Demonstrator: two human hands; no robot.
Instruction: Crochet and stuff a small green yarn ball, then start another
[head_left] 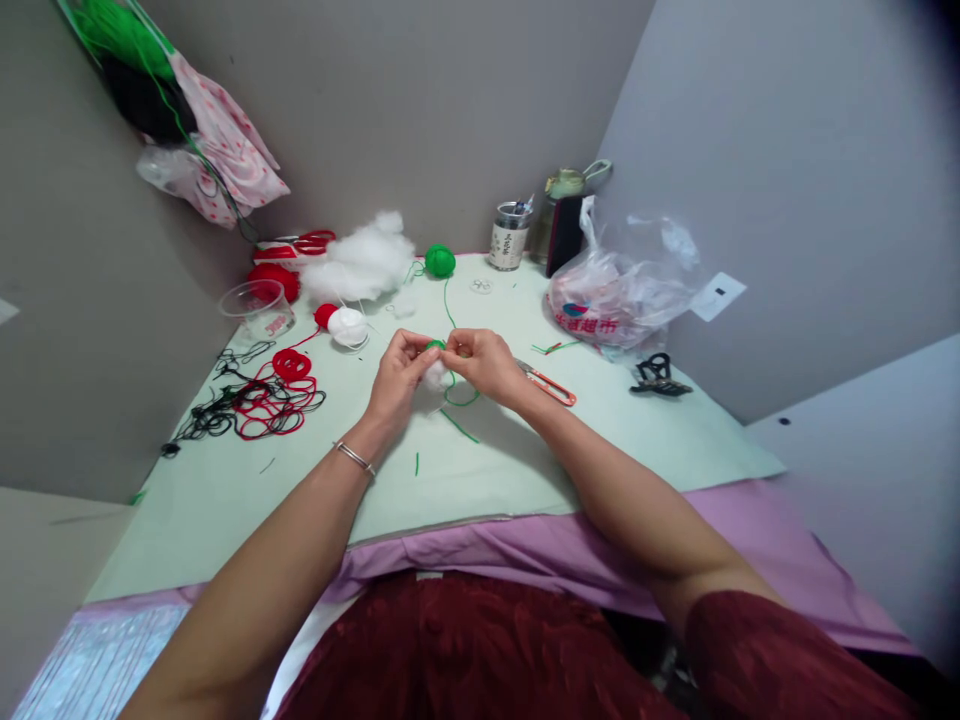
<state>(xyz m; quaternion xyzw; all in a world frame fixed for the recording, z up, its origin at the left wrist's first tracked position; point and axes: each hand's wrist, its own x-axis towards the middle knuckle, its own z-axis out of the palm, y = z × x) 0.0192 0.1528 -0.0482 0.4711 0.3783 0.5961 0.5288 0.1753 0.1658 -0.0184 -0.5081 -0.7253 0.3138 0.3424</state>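
Note:
My left hand (400, 372) and my right hand (484, 362) meet over the middle of the table. Between their fingertips they pinch a small green and white yarn piece (436, 376), its green part on top and a fluffy-looking white part below. The fingers hide much of it. A green strand runs from near the hands back to a green yarn ball (440, 261). Loose green yarn (459, 427) curls on the table below the hands. Orange-handled snips (551, 384) lie just beyond my right wrist, partly covered by it. I cannot tell whether a hook or needle is held.
White stuffing (356, 260), a white yarn ball (348, 327) and a clear plastic cup (259, 312) stand at back left. Tangled red and black yarn (255, 405) lies at left. A pen tin (510, 237), plastic bag (619, 295) and black hair claw (658, 376) are at right.

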